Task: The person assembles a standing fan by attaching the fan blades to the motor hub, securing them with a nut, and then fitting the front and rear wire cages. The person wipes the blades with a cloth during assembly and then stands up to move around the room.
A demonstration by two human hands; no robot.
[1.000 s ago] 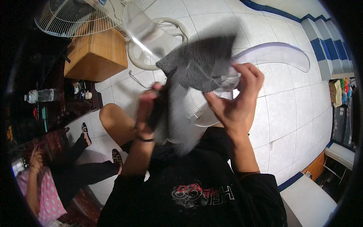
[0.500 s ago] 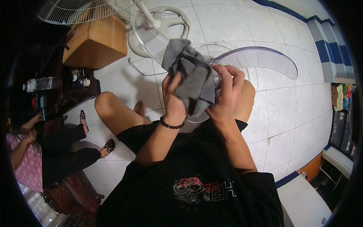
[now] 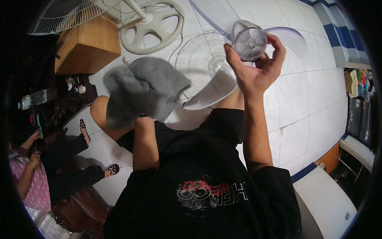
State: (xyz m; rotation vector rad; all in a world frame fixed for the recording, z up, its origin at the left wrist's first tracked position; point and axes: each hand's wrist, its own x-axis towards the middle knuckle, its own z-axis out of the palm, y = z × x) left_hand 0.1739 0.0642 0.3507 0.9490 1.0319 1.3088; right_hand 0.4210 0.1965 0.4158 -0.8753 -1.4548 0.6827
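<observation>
A soft grey cloth point(image 3: 143, 93) drapes over the left hand point(image 3: 137, 115), which grips it from underneath, hidden. The right hand point(image 3: 254, 71) clasps the hub of a clear plastic fan blade point(image 3: 248, 42) above the lap: light, stiff, probably slippery, best gripped there.

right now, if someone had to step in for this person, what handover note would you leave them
Left hand: hidden under the grey cloth it holds up over the left knee; the cloth is clear of the blade.
Right hand: grips the hub of the translucent fan blade, lifted in front of the chest.
Around: wire fan guard lies flat on the white tiled floor; round fan base beyond it, second guard and wooden box at the upper left.
Done: blade is off the fan, guard removed.
Left: I cannot tell how clean the blade is; fan is not yet reassembled.
</observation>
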